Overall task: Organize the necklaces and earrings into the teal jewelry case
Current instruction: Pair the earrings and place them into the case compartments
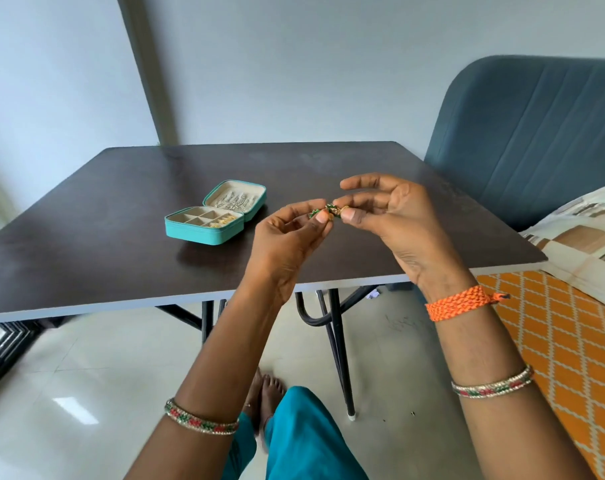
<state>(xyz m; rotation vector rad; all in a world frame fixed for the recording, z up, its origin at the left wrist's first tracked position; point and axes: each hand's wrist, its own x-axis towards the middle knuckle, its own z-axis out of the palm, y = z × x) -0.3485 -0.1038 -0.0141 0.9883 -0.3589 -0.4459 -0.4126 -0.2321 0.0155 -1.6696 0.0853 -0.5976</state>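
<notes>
Earring (329, 210) pinched between both hands above desk (86, 244) | left hand (287, 237) and right hand (394, 220) fingers each grip one end, probably fitting its back | open case (204, 233) lies left, nearer left hand

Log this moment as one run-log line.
left hand: pinching earring | right hand: pinching same earring | teal case: open on table

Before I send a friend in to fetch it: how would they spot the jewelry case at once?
Look at the dark table in front of the blue chair. Left of the person's raised hands, the teal jewelry case lies open on the tabletop, lid folded back, with beige compartments inside and some gold pieces in them. It is the only thing lying on the table.
</notes>
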